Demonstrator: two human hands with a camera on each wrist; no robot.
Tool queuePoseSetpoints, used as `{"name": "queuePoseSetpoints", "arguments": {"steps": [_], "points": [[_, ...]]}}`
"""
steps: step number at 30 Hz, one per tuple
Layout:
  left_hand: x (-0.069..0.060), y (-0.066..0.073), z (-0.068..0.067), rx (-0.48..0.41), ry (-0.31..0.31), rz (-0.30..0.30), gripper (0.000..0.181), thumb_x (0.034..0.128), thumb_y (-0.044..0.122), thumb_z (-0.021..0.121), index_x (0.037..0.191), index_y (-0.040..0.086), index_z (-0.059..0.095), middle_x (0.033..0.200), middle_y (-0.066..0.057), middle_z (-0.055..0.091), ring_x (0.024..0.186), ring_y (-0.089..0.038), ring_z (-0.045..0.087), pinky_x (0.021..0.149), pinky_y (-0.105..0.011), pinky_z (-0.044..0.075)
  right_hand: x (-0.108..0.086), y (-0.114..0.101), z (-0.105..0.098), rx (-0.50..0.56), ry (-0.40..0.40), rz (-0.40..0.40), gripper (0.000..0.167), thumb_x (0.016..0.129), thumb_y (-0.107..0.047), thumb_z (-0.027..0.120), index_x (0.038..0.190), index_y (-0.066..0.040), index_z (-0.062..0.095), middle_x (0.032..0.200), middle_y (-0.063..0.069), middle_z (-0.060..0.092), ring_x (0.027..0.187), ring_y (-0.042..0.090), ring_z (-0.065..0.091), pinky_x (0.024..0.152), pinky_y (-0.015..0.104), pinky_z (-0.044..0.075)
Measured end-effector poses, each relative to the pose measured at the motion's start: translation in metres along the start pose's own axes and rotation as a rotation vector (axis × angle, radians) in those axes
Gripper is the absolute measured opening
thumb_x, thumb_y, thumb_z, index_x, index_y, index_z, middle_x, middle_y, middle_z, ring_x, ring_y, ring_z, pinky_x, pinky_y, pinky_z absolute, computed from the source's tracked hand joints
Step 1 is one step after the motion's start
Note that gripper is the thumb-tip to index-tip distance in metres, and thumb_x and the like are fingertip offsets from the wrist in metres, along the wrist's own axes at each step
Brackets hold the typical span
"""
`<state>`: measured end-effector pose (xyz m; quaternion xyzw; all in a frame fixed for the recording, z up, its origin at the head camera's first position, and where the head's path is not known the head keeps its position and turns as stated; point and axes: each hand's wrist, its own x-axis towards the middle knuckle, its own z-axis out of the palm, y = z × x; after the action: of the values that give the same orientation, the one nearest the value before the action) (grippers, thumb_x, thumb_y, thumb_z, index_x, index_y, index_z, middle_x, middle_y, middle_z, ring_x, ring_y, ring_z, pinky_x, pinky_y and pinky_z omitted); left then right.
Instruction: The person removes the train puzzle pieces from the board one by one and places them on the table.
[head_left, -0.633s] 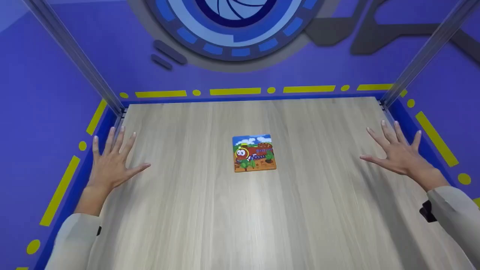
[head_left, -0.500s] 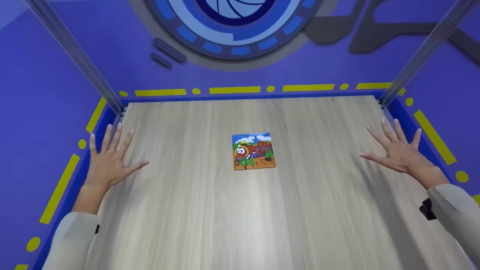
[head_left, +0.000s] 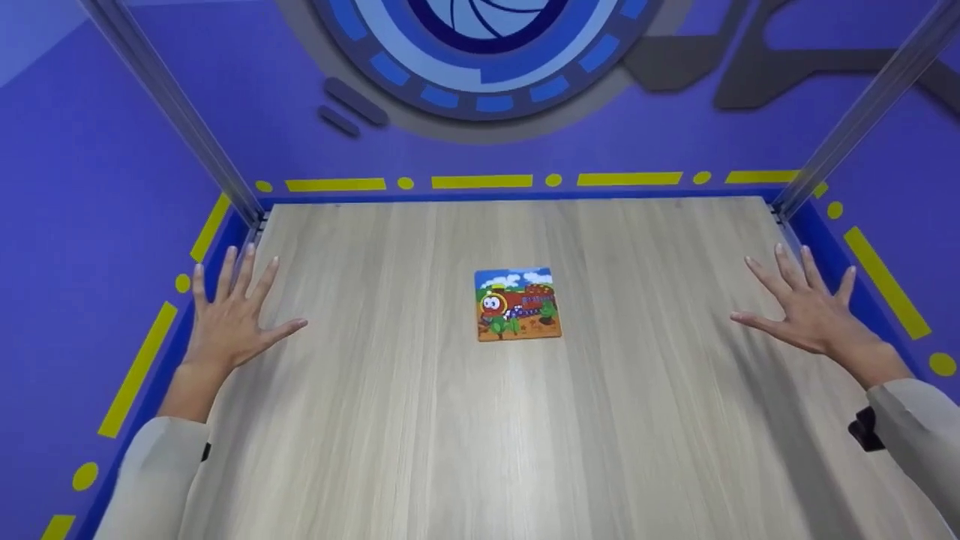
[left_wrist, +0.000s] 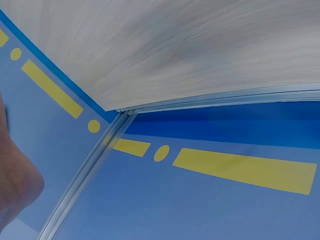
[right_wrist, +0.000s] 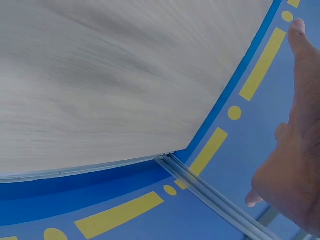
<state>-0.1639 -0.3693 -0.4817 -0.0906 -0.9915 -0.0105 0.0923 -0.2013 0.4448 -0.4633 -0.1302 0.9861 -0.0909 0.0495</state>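
Note:
A square picture puzzle (head_left: 517, 304) showing a cartoon red train lies flat near the middle of the wooden table (head_left: 420, 420) in the head view. Well to its left, my left hand (head_left: 229, 326) is spread above the table's left edge with nothing in it. On the other side, my right hand (head_left: 810, 315) is likewise spread, holding nothing, near the right edge. Neither hand touches the puzzle. Only a small part of the left hand (left_wrist: 20, 182) shows in the left wrist view. The right wrist view takes in more of the right hand (right_wrist: 295, 150), seen from the side.
Blue-purple panels with yellow dashes enclose the table at the back (head_left: 465, 161), left (head_left: 90, 262) and right (head_left: 900, 195). Metal posts rise at the back left corner (head_left: 180, 112) and back right corner (head_left: 855, 112). A black clip (head_left: 868, 429) is at the right cuff.
The head view has shifted slightly, so the whole scene sits a little further right in it. Both hands keep their spread pose and the puzzle stays where it was on the table.

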Motion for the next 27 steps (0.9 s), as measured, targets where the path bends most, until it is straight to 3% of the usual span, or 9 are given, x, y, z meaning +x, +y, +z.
{"name": "queuePoseSetpoints", "arguments": {"steps": [8,19,23,27], "points": [[0.01,0.007,0.006,-0.003,0.006,0.02,0.104,0.0862,0.073,0.058,0.166,0.028,0.008,0.174,-0.01,-0.004,0.16,-0.037,-0.004,0.121,-0.065,-0.016,-0.002,0.01,0.005,0.024,0.004,-0.009,0.094,0.096,-0.057,0.06,0.165,-0.033,0.001,0.169,0.024,-0.011,0.152,0.047,-0.026,0.098,0.077,-0.033],[0.019,0.011,0.006,-0.018,-0.001,0.005,0.104,0.0867,0.072,0.059,0.166,0.026,0.009,0.174,-0.012,-0.002,0.16,-0.033,-0.012,0.121,-0.065,-0.016,0.005,0.01,0.011,0.052,-0.008,-0.042,0.096,0.097,-0.051,0.064,0.165,-0.033,-0.002,0.168,0.028,-0.01,0.151,0.047,-0.028,0.099,0.076,-0.033],[0.024,0.015,0.007,-0.054,-0.011,-0.002,0.103,0.0876,0.072,0.059,0.166,0.026,0.01,0.174,-0.012,-0.002,0.16,-0.032,-0.014,0.12,-0.067,-0.014,0.01,0.011,0.011,0.116,0.018,-0.019,0.095,0.098,-0.048,0.063,0.165,-0.028,-0.001,0.167,0.032,-0.008,0.152,0.049,-0.025,0.102,0.076,-0.031],[0.026,0.016,0.009,-0.151,0.009,-0.041,0.102,0.0883,0.067,0.062,0.166,0.026,0.01,0.174,-0.014,0.002,0.16,-0.035,-0.01,0.12,-0.069,-0.013,0.016,0.013,0.012,0.218,0.038,0.025,0.094,0.099,-0.046,0.062,0.166,-0.021,0.001,0.164,0.037,-0.003,0.152,0.052,-0.02,0.105,0.076,-0.027]]}}
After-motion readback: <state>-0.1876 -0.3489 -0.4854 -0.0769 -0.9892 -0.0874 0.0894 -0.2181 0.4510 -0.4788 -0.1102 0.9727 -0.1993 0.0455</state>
